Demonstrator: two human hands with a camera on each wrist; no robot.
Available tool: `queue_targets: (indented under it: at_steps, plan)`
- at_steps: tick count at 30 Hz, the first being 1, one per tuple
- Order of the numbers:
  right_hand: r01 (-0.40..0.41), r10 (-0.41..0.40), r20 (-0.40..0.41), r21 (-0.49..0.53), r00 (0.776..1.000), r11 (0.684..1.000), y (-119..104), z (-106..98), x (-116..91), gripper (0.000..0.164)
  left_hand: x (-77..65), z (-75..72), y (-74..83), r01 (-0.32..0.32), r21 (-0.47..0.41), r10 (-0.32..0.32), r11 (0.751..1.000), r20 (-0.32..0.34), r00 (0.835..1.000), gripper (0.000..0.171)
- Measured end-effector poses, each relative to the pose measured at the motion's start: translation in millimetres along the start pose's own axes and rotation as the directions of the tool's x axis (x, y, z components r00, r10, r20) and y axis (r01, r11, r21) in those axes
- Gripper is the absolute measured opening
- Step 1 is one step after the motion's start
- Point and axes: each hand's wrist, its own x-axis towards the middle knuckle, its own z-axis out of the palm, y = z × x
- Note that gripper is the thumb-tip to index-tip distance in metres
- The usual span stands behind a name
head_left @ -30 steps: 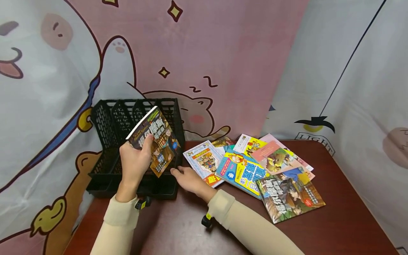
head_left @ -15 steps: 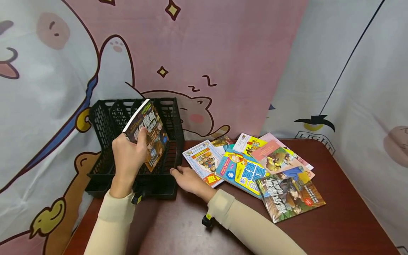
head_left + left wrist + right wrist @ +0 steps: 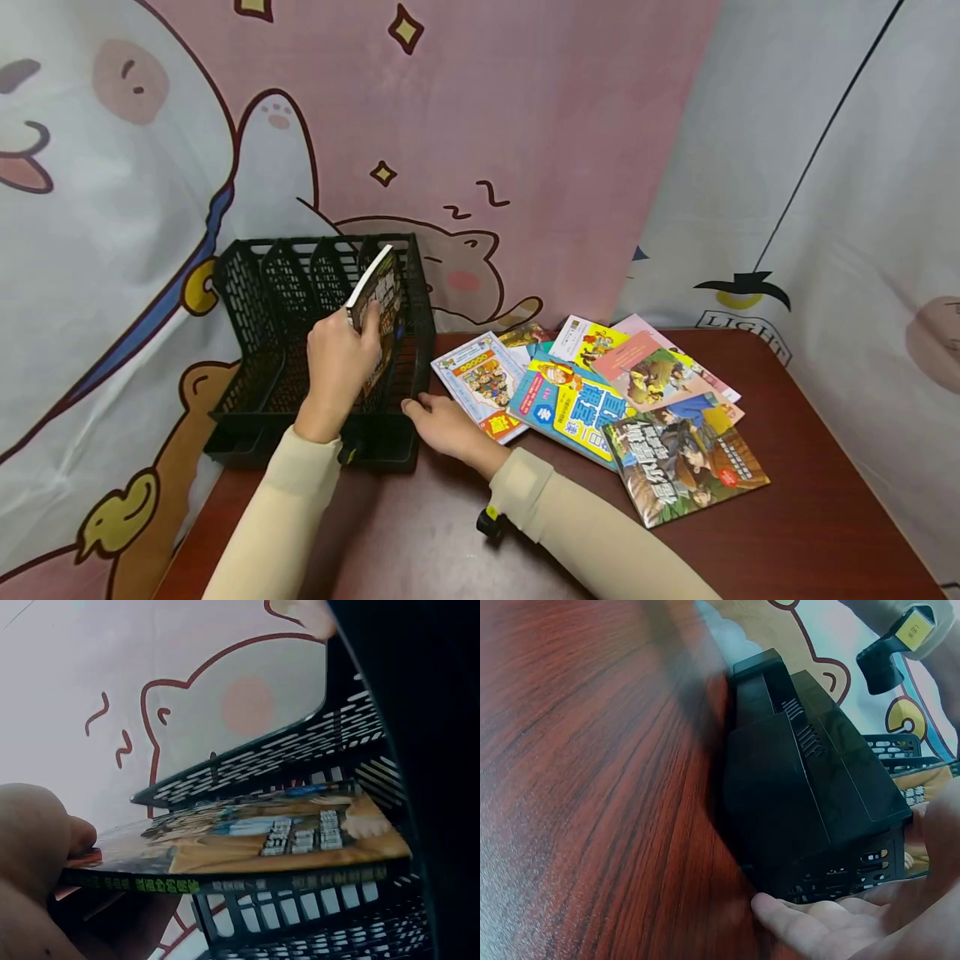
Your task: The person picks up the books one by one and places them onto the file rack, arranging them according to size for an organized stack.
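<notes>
Since half a second ago the left hand (image 3: 336,367) has swung rightward, turning the book (image 3: 386,317) more edge-on; thumb and fingers pinch it firmly, its lower end below the grip and seemingly within the rack (image 3: 420,308). That appears to line it up with the right-end slots, though which one is unclear. Right of this grip, the right hand (image 3: 446,427) holds the rack's corner, unmoved.

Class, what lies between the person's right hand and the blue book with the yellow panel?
In the head view, one pale-bordered book lies between the right hand and that blue book.
</notes>
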Motion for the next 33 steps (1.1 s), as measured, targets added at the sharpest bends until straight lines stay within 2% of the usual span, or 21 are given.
queue_targets:
  at_steps: [5,9,12,17,21,25,33]
  plan:
    - [0.010,-0.010,0.005,0.004,1.000,1.000,0.1,-1.4,-0.9,0.082,2.6,4.3,12.2,-0.012,-0.012,0.012,1.000,-0.001,1.000,0.036]
    - [0.010,-0.010,0.005,0.003,1.000,1.000,-0.6,-3.3,-1.2,0.083,4.1,12.9,14.2,-0.008,0.001,0.008,1.000,0.031,0.999,0.040]
    - [0.010,-0.010,0.012,0.004,1.000,1.000,-1.4,-3.5,-1.6,0.081,3.0,20.2,12.9,0.018,-0.003,-0.018,1.000,0.058,0.998,0.039]
    - [0.024,-0.024,0.012,-0.005,1.000,1.000,-1.3,-2.1,-0.5,0.078,0.4,31.2,10.9,0.104,-0.050,-0.099,0.993,0.093,0.991,0.047]
    - [0.029,-0.029,0.007,-0.016,1.000,0.999,-1.3,-2.3,0.0,0.076,-0.7,39.0,11.4,0.169,-0.074,-0.159,0.983,0.118,0.980,0.052]
    - [0.029,-0.029,0.008,-0.020,1.000,0.999,-0.3,-1.9,0.9,0.074,-1.2,46.5,13.0,0.206,-0.085,-0.190,0.975,0.169,0.967,0.053]
    - [0.061,-0.061,-0.003,-0.035,0.998,0.998,1.6,-0.8,2.0,0.069,-4.1,58.7,13.1,0.260,-0.080,-0.222,0.962,0.319,0.921,0.054]
